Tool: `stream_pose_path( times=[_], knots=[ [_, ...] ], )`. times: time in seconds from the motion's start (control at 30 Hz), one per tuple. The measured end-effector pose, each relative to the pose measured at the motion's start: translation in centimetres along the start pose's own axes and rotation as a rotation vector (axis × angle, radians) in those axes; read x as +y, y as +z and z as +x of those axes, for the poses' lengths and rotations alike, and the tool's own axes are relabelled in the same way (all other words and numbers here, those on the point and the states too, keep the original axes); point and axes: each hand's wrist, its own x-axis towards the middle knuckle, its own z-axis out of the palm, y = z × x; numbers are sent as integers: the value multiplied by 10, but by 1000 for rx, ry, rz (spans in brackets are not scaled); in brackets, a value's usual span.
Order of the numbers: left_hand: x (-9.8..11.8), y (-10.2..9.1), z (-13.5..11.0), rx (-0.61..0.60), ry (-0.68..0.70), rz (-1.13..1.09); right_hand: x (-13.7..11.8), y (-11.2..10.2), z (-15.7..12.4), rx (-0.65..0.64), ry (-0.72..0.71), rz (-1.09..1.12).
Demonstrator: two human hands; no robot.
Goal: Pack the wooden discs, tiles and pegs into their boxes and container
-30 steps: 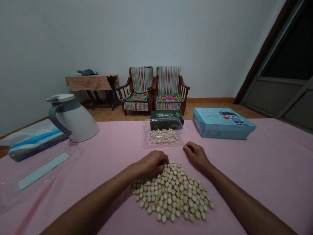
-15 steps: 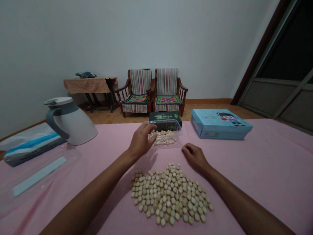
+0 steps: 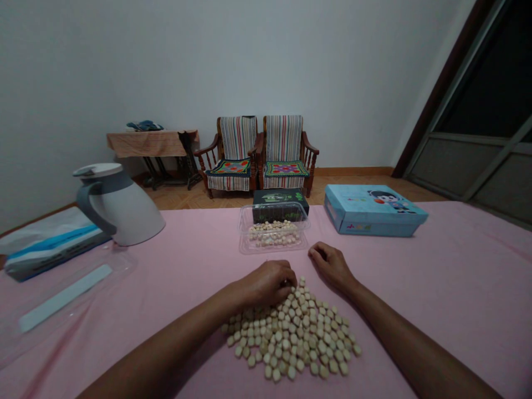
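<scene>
A pile of small pale beige pieces (image 3: 293, 332) lies on the pink tablecloth (image 3: 436, 288) in front of me. My left hand (image 3: 269, 284) rests on the far edge of the pile, fingers curled down onto the pieces; what they pinch is hidden. My right hand (image 3: 331, 266) lies on the cloth just right of the pile's top, fingers curled, nothing visible in it. Beyond the hands stands a clear plastic tray (image 3: 273, 235) holding more of the same pieces.
A white jug with a grey handle (image 3: 118, 205) stands at left, beside a blue-and-white packet (image 3: 50, 246) and a clear lid (image 3: 62, 296). A black box (image 3: 280, 198) sits behind the tray, a light-blue box (image 3: 372, 209) at right. Two striped chairs stand beyond.
My left hand has come back from the clear tray to the far edge of the pile. My right hand has stayed where it was.
</scene>
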Motion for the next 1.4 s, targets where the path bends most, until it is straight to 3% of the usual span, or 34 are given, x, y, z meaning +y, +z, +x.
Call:
stream_pose_path(
  times=[0.2,0.3,0.37,0.5,0.57,0.63,0.77,0.83,1.07,1.13,1.27,1.4],
  knots=[
    [-2,3,-2,33,-44,41,1,0,0,3,2,0],
    [-3,-2,-1,106,-101,37,2,1,1,-1,5,-2],
    [-5,-14,1,243,-131,46,3,1,1,-5,6,-5],
    [-15,-47,8,660,-131,100,3,1,1,-2,1,-6],
    [-19,-57,9,777,-137,126,3,1,0,-3,-1,-5],
    [-21,-58,7,759,-148,131,3,1,0,-4,2,-7],
    [-24,-37,-6,530,-145,71,3,0,1,-12,5,-7],
    [-28,-26,-16,471,-160,54,3,0,1,-12,7,-1],
    [-40,-3,-60,523,-386,-25,0,-2,0,-28,31,42],
    [-38,7,-72,528,-419,-75,-4,-5,-1,-95,33,105],
    [-27,29,-87,499,-404,-132,-15,-11,-6,-375,24,255],
    [-17,36,-88,459,-388,-206,-28,-14,-11,-575,-57,189]
  ],
)
